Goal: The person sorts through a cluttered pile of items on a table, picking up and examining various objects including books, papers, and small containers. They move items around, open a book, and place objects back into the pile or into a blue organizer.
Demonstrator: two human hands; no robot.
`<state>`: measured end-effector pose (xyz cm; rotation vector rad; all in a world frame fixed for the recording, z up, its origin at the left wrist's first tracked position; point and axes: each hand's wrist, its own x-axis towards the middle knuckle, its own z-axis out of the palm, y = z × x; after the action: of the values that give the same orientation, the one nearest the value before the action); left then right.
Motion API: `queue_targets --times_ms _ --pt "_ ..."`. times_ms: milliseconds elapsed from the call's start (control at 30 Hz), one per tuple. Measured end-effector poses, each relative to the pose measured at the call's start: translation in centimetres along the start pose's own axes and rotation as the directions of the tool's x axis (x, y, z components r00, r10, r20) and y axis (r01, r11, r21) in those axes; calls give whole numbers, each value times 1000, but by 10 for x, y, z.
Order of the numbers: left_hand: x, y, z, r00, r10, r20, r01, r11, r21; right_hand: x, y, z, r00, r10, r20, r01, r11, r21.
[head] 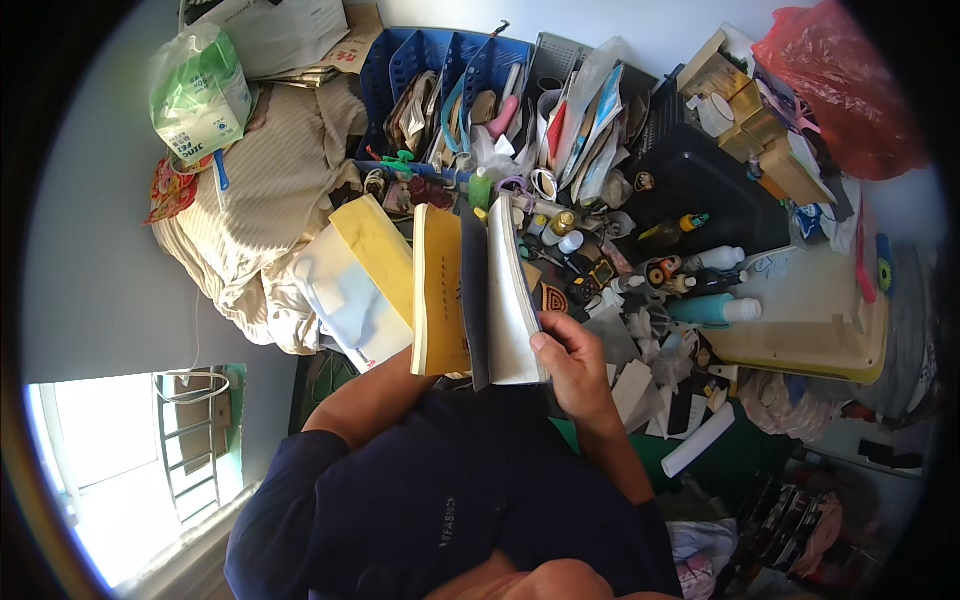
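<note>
My right hand point(574, 360) grips the right edge of an open dark-covered book point(514, 300), thumb on its pale pages and fingers behind. The book's dark blue cover point(474, 300) stands nearly edge-on to me. Directly left of it is a yellow-covered book point(439, 292) with a column of dark characters. My left forearm runs behind this yellow book, which hides the left hand. Beyond the books lie a yellow envelope or folder point(375, 247) and a translucent plastic document folder point(352, 300).
Blue file racks point(450, 56) stand at the back beside a cream ribbed cloth point(262, 172). Bottles, including a turquoise one point(701, 308), crowd the right beside a pale plastic lid or tray point(802, 330). A red plastic bag point(840, 90) sits far right; a rolled paper point(697, 440) lies nearer.
</note>
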<state>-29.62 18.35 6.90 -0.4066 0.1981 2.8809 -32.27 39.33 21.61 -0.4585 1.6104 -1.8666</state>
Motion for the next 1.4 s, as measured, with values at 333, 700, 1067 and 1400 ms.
queue_targets --times_ms 333,700,1067,1400 --pt "5 -5 29 998 4 55 -1 998 -62 6 8 1 1000 3 23 -2 1000 -27" --pt "24 -13 25 884 -93 458 211 954 -212 2 9 5 998 -61 33 66 978 -199" --pt "19 -15 31 895 -94 435 208 953 -221 -1 6 2 996 -67 62 80 970 -230" --pt "18 -21 26 902 -49 428 163 958 -234 -5 8 0 989 -105 99 126 963 -238"
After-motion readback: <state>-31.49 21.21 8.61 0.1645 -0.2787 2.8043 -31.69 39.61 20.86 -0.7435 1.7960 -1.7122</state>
